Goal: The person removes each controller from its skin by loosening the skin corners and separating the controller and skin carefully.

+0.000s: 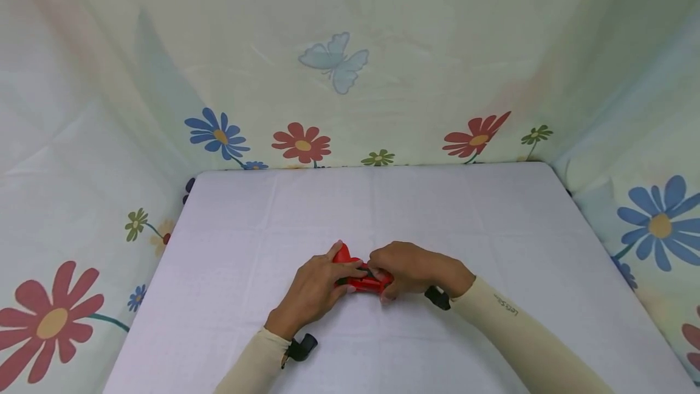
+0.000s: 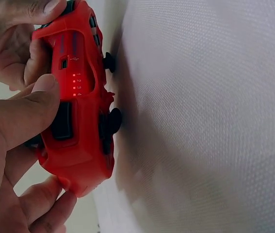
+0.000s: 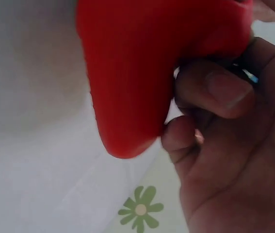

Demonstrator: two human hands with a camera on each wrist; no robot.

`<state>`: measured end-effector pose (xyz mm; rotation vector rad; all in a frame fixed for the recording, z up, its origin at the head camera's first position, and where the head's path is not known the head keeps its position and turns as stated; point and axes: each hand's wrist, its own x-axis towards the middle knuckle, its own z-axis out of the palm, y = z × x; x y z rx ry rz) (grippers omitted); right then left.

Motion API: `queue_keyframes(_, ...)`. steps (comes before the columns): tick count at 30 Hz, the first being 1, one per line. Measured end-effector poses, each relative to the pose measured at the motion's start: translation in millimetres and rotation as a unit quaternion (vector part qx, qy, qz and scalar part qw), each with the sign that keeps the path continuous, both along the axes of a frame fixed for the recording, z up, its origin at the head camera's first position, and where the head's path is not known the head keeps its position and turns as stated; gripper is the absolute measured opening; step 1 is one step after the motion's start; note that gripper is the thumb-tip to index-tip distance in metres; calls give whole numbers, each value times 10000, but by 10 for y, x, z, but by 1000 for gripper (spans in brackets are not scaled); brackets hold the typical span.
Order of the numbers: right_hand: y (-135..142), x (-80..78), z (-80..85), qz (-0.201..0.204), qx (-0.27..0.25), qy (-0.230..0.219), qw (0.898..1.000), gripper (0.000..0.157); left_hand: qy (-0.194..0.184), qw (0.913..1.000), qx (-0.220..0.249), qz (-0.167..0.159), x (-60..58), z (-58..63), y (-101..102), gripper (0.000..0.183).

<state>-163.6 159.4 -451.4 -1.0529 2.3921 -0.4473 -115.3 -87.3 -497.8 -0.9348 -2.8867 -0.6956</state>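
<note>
A red game controller (image 1: 367, 285) with a red cover is held low over the table between both hands. In the left wrist view, the cover (image 2: 83, 162) frames an opening that shows a small port, lit marks numbered 1 to 4 and a black trigger. Its black thumbsticks (image 2: 114, 120) face the tabletop. My left hand (image 1: 312, 287) grips one side, its thumb on the front edge beside the trigger. At the other end my right hand (image 1: 407, 266) holds the controller with curled fingers, thumb near the other trigger. One red handle (image 3: 127, 97) points away from the right fingers in the right wrist view.
A white cloth covers the table (image 1: 262, 217). Light curtains (image 1: 410, 78) printed with flowers and a butterfly hang behind it and at both sides. Black wrist cameras sit under the left wrist (image 1: 301, 347) and the right wrist (image 1: 437, 298).
</note>
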Motion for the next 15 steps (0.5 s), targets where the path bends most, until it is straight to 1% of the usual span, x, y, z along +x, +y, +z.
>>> queue_keyframes(4,18,26,-50,252,-429,275,9984,44,114,9999,24,-6,2,-9,-3,48)
queue_keyframes(8,38,50,-88,488,-882,657,9927,45,239,9997,39,-35,-1,-18,-8,50)
queue_keyframes(11,63,75,-104,478,-1029,838,9900,46,285,9996,67,-46,-2,-19,-5,50)
queue_keyframes(15,106,114,-92,336,-1018,855,9906,42,334,9993,116,-76,-2,-14,5,46)
